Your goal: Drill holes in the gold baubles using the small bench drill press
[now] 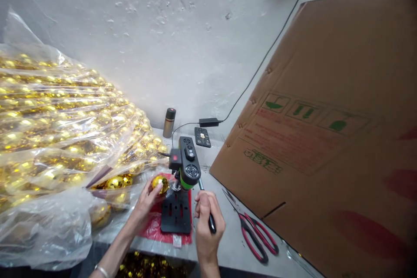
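Note:
In my left hand (148,197) is a shiny gold ball (160,185), its fingers closed round the left side. The ball is beside the chuck of a small black and green bench drill press (189,163), left of the spindle. My right hand (209,215) is wrapped round the black-ended lever (212,224) on the right of the drill press. Under the head is the slotted black base plate (176,221), which rests on a red plastic sheet (152,226). Whether the ball touches the drill bit, I cannot tell.
Clear plastic bags (58,213) heaped with gold balls fill the left. Red-handled scissors (257,234) lie at the right, near a large cardboard box (319,95). Behind stand a thermos (169,124), a phone (202,137) and a power adapter (209,122) with a cable. More gold balls (146,265) are below the table edge.

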{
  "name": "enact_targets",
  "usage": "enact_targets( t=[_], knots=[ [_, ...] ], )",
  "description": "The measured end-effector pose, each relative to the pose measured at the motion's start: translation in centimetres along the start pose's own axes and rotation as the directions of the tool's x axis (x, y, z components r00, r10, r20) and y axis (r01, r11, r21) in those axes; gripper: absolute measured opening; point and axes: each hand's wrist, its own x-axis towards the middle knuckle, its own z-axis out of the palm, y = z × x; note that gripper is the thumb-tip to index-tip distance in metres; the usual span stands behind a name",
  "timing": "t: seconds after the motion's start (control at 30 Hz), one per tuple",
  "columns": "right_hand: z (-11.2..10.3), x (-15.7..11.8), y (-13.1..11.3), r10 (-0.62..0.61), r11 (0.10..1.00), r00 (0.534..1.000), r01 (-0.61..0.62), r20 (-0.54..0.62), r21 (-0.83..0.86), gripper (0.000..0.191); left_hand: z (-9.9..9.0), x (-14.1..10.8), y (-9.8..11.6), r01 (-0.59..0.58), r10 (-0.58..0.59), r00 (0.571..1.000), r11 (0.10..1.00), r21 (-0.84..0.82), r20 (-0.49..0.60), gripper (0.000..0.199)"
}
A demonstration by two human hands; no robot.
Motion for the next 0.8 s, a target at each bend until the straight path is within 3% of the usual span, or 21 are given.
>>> enact_targets(
  t=[0.1,0.17,0.3,0.43,0.63,0.8],
  knots=[
    [0.1,0.6,-0.5,0.014,1.000,1.000,-0.014,0.002,-0.008,0.037,0.5,-2.1,-1.0,0.133,-0.121,0.990,0.971,-0.199,0.069,0.069],
    [0.0,0.8,-0.7,0.016,1.000,1.000,-0.015,0.012,-0.009,0.038,0.9,-2.4,-1.8,0.140,-0.132,0.990,0.974,-0.178,0.058,0.067],
    [-0.2,0.8,-0.6,0.016,1.000,0.999,-0.017,0.040,0.002,0.037,1.5,-1.9,-3.1,-0.036,0.040,0.999,0.985,0.167,-0.021,0.066],
    [-0.2,0.5,-0.3,0.011,1.000,0.999,-0.010,0.039,-0.006,0.035,2.2,-1.9,-3.8,-0.184,0.196,0.980,0.862,0.472,0.024,0.060],
    [-0.4,0.2,-0.3,0.006,1.000,0.999,-0.005,0.054,-0.009,0.035,2.9,-2.3,-4.4,-0.391,0.372,0.913,0.677,0.624,0.168,0.051],
    [-0.7,0.4,-0.7,-0.019,1.000,0.997,0.020,0.068,-0.010,0.034,3.7,-2.1,-4.9,-0.439,0.420,0.884,0.599,0.670,0.205,0.047]
  ],
)
